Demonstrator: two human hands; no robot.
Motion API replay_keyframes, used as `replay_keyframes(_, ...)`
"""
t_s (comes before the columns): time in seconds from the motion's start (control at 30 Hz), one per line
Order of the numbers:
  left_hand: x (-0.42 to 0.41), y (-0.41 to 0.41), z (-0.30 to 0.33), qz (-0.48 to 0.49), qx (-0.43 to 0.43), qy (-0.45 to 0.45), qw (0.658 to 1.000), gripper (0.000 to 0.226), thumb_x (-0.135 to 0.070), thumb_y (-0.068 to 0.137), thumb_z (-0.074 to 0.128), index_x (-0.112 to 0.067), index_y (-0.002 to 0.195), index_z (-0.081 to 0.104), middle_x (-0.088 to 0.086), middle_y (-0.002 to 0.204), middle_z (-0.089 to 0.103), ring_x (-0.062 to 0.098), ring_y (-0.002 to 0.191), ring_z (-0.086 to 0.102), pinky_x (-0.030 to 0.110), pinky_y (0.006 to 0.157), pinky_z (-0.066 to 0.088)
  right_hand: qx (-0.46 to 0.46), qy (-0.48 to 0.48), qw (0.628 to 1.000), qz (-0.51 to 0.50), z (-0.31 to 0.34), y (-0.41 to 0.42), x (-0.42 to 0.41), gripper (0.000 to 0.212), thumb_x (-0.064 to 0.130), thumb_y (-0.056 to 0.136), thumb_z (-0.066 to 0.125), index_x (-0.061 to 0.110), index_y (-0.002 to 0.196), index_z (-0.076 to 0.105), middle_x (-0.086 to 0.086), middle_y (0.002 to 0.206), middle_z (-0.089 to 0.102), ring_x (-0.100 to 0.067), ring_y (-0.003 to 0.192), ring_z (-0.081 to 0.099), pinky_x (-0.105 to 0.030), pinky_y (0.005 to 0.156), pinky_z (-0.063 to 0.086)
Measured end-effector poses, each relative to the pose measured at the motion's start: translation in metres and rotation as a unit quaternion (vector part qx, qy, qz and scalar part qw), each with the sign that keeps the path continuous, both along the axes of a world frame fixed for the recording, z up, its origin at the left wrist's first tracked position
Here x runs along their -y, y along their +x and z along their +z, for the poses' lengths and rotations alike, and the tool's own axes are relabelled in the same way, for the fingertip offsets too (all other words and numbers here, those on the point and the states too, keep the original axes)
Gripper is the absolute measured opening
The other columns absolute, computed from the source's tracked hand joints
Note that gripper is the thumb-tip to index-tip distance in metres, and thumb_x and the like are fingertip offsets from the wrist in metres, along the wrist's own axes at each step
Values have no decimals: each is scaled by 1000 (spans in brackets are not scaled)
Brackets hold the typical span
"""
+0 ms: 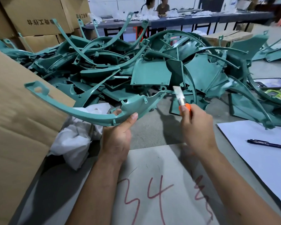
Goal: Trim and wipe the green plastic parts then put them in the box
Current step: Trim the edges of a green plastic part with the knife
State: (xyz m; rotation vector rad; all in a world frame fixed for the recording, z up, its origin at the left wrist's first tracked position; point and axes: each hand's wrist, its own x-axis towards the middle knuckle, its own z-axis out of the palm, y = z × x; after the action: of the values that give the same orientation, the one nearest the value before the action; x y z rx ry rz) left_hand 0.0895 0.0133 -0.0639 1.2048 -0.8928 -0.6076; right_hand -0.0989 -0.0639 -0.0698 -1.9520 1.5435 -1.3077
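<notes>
Left hand (118,135) grips green part (81,113) — right hand (196,127) raises knife (182,101), seemingly clear.

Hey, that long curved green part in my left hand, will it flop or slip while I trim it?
Probably fairly stiff: the curved green part keeps its arc though the left hand grips only one end. It looks light, since one hand carries it. Its glossy surface may be slippery, and the long free end could twist under the knife in the right hand.

1 head cam, wide-angle, looks fwd & down, close over both hands, parts pile (152,70) beyond.
</notes>
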Motion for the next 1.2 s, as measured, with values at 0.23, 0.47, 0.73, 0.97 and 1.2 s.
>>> replay_keyframes(0.23, -2, -4, 2, -29, -84, -8, 996, 32, 3, 98, 61, 7, 129, 63, -5, 116, 74, -8, 94, 70, 3, 79, 49, 134, -41, 985, 101, 10, 11, -22, 30, 28, 110, 46, 18, 82, 51, -5, 66, 59, -27, 55, 52, -42, 49, 43)
replay_keyframes(0.47, 1, -9, 0, -79, -116, -41, 989, 36, 10, 99, 54, 10, 135, 57, 16, 134, 67, 16, 122, 66, 17, 96, 52, 124, -35, 979, 158, 4, 20, -27, 28, 25, 112, 44, 14, 88, 54, -8, 67, 61, -24, 56, 55, -38, 48, 45)
replay_keyframes(0.73, 4, 0, -1, -103, -170, -73, 977, 37, 10, 94, 57, -15, 114, 76, 6, 118, 75, 20, 116, 70, 39, 100, 56, 176, 63, 981, 52, 2, 3, -7, 31, 28, 111, 44, 7, 90, 52, -6, 64, 62, -22, 48, 58, -40, 47, 49)
replay_keyframes(0.97, -4, -4, 0, -38, -15, -50, 998, 28, 7, 99, 57, 13, 126, 61, 1, 115, 72, -12, 97, 67, 4, 86, 46, 169, -4, 973, 158, 5, 16, -26, 29, 26, 112, 44, 12, 89, 54, -11, 65, 60, -23, 45, 51, -34, 41, 42)
replay_keyframes(1.2, -4, 0, -6, -27, 16, -23, 999, 23, -6, 100, 62, -4, 121, 71, -31, 98, 74, -19, 100, 62, -2, 86, 40, 153, 116, 976, 107, -1, 15, -16, 37, 30, 111, 44, 2, 89, 54, -4, 59, 59, -16, 43, 55, -35, 43, 46)
